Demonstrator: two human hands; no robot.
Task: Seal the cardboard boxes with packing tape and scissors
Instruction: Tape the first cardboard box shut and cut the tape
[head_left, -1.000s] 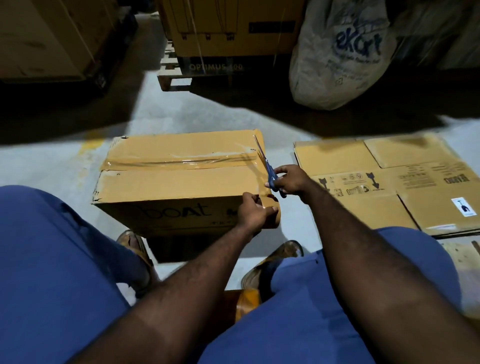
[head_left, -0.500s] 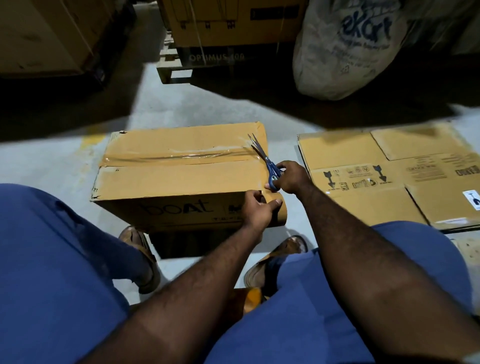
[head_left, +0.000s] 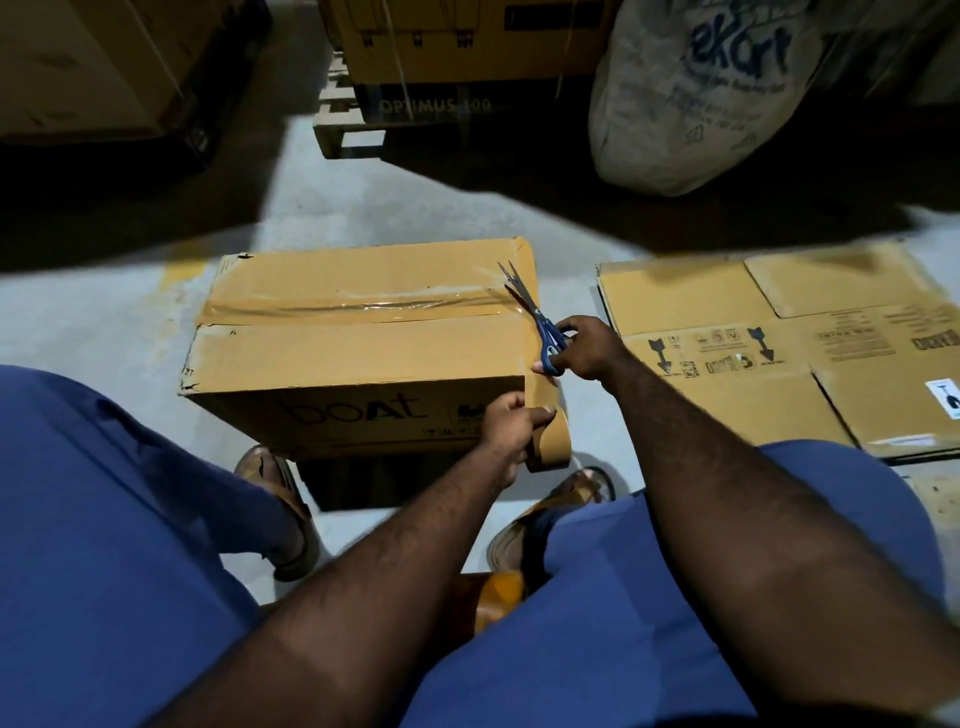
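- Cardboard box (head_left: 358, 353) on the floor (head_left: 130, 322) at 12 o'clock — stiff, probably light.
- Tape roll (head_left: 551, 441) at its 4 o'clock corner, left hand (head_left: 511, 422) gripping it; sticky, keep taut.
- Scissors (head_left: 540, 332) at 3 o'clock, right hand (head_left: 592, 349) holding the handles.

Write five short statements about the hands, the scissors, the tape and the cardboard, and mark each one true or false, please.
1. The right hand holds blue-handled scissors. True.
2. The scissors lie on the floor. False: they are held up at the right edge of the box, blades pointing away from the person.
3. The left hand grips a brown tape roll at the box's near right corner. True.
4. The box's top bears no tape. False: a strip of tape runs along its middle seam.
5. The flattened cardboard lies to the left of the box. False: it lies to the right.
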